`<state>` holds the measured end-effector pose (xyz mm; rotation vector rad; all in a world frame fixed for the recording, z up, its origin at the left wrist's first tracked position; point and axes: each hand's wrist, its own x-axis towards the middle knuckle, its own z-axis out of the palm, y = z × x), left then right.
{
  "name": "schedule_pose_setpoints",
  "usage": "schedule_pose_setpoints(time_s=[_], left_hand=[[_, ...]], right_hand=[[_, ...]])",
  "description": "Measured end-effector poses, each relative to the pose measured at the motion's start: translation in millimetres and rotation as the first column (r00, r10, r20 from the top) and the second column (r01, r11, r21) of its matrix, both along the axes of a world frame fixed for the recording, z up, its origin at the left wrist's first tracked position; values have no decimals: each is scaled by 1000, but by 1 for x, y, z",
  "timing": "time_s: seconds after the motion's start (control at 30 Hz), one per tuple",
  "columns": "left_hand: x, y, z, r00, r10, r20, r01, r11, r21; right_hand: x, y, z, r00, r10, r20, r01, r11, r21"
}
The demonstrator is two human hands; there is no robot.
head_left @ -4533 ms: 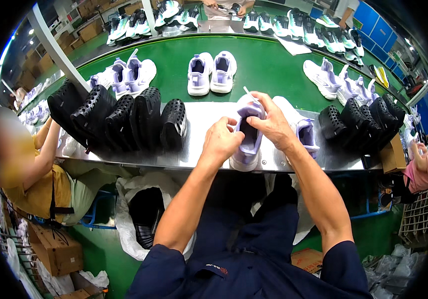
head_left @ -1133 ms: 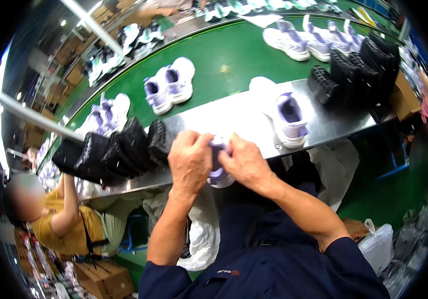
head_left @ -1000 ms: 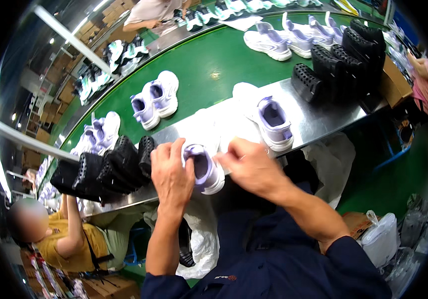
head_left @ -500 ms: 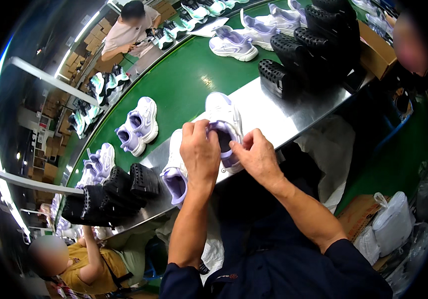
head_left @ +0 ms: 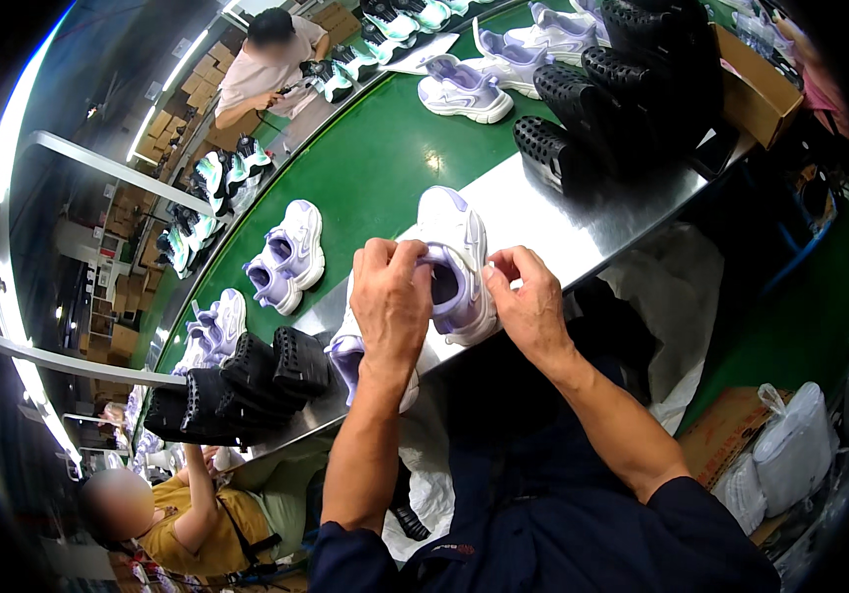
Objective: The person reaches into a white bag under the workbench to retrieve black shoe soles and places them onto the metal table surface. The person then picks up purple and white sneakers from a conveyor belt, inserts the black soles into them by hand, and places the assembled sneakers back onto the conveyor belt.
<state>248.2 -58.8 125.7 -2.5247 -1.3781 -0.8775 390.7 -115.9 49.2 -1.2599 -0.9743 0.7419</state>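
A white and lavender sneaker (head_left: 460, 314) rests on the metal edge of the bench in front of me, toe pointing away. My left hand (head_left: 391, 301) pinches its collar near the tongue from the left. My right hand (head_left: 531, 301) is at the sneaker's right side, fingers curled in and thumb tip against the upper; the exact grip is partly hidden. The dark inside of the shoe shows between my hands. Beside it, a second matching sneaker (head_left: 344, 360) is partly covered by my left hand and forearm.
Black shoe lasts (head_left: 301, 361) stand at left, more black lasts (head_left: 546, 148) at right. Lavender sneakers (head_left: 286, 252) sit on the green belt (head_left: 375, 168). A cardboard box (head_left: 765, 99) is at far right. Co-workers (head_left: 271, 69) are across the belt and at lower left (head_left: 197, 519).
My right hand has shifted from the sneaker's collar opening to its outer right side. The sneaker has turned slightly, and my left hand stays at the collar. The whole view has moved a little.
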Motion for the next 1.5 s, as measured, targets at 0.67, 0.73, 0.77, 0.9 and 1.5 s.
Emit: schedule_pose_setpoints(time_s=[0.67,0.73,0.77,0.9,1.5], left_hand=[[-92,-73,5,953,-14,-301,-39,985,-170],[-78,-46,-7,971,-84,-225,41,981,-191],[-76,-35,-13,979,-100,-176,58,971,-233],[-54,-1,3,993,-30,-116,-35,853,-521],[-103,165,-29,832,326,-449,-459,860,-225]], right_hand=[[-33,5,-21,822,-59,566,-118,955,270],[-33,7,-16,823,34,567,-185,960,212],[-36,6,-14,824,89,560,-225,958,179],[-28,29,-25,825,123,552,-277,939,204],[-3,-91,246,673,560,483,-734,587,342]])
